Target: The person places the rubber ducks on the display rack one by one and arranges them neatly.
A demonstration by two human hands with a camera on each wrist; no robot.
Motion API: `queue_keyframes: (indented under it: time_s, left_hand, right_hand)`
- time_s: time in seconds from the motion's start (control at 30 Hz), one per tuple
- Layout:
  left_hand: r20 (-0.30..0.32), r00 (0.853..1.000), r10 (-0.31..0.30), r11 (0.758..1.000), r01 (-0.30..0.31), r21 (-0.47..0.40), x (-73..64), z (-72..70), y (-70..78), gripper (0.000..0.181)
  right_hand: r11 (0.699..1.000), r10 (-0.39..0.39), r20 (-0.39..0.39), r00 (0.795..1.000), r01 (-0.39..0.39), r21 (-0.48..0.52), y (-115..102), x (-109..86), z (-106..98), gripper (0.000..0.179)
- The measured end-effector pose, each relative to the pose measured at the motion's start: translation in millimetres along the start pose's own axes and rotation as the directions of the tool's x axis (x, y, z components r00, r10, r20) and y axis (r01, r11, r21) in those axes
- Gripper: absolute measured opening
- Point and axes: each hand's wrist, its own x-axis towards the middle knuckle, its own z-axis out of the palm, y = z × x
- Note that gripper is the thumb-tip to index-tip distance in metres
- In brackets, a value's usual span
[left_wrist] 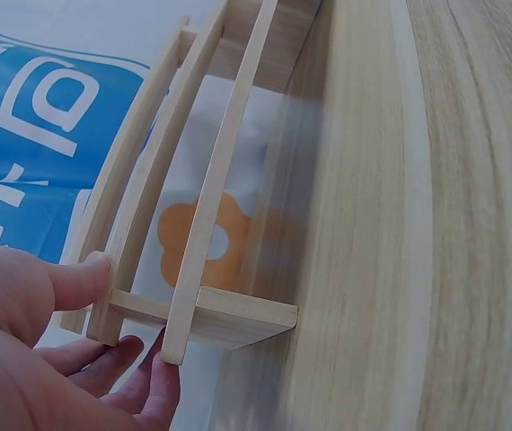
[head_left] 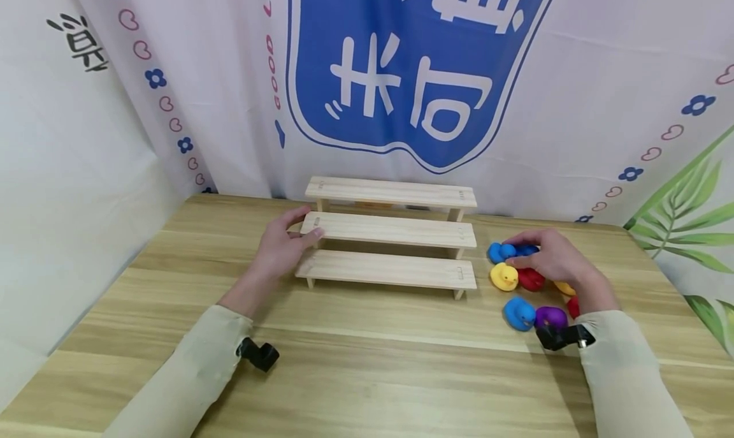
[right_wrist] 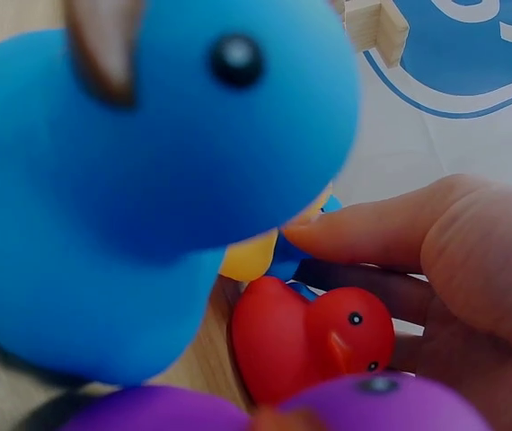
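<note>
A pale wooden three-step stand (head_left: 387, 229) stands at the back of the table. My left hand (head_left: 282, 245) grips the left end of its middle step. The thumb lies on top and the fingers curl beneath, as the left wrist view shows. My right hand (head_left: 549, 254) reaches into a group of rubber ducks on the right. Its thumb and fingers lie around a dark blue duck (head_left: 525, 251), largely hidden by the hand. Close by are a light blue duck (head_left: 497, 253), a yellow duck (head_left: 504, 277) and a red duck (right_wrist: 269, 337).
Nearer the front are another blue duck (head_left: 519, 314) and a purple duck (head_left: 552, 317). An orange-yellow duck (head_left: 564, 288) and a second red one (head_left: 573, 307) are partly covered by the right wrist. A printed curtain (head_left: 229, 94) hangs behind the wooden table (head_left: 367, 374).
</note>
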Motion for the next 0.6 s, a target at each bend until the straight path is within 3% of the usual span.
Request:
queue_keyframes:
  time_s: [0.6]
  left_hand:
    - [0.000,1.000,-0.005,1.000,0.005,-0.009,0.5,0.3,-1.3,0.065]
  right_hand:
    - [1.000,0.022,-0.043,0.999,-0.022,-0.018,-0.3,1.3,0.0,0.072]
